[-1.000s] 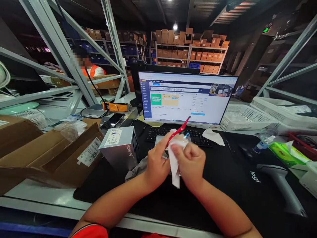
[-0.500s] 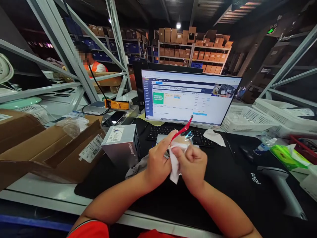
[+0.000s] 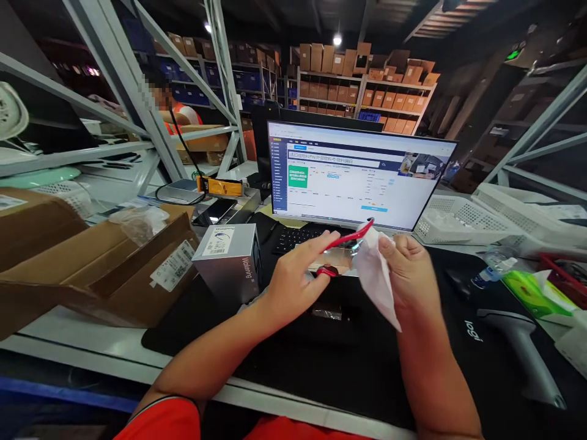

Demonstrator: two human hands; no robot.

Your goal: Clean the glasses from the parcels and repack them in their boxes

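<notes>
Wiping appears started but unfinished: above the counter (image 3: 98, 335), the slim red frame (image 3: 352, 236) is gripped in the left hand (image 3: 292, 279), while the white wipe (image 3: 376, 272) is pinched at the frame's tip by the right hand (image 3: 413, 275)

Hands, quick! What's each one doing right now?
Left hand: closed, holding a thin curved red object between fingers and thumb.
Right hand: closed, pinching a thin floppy white sheet.
</notes>
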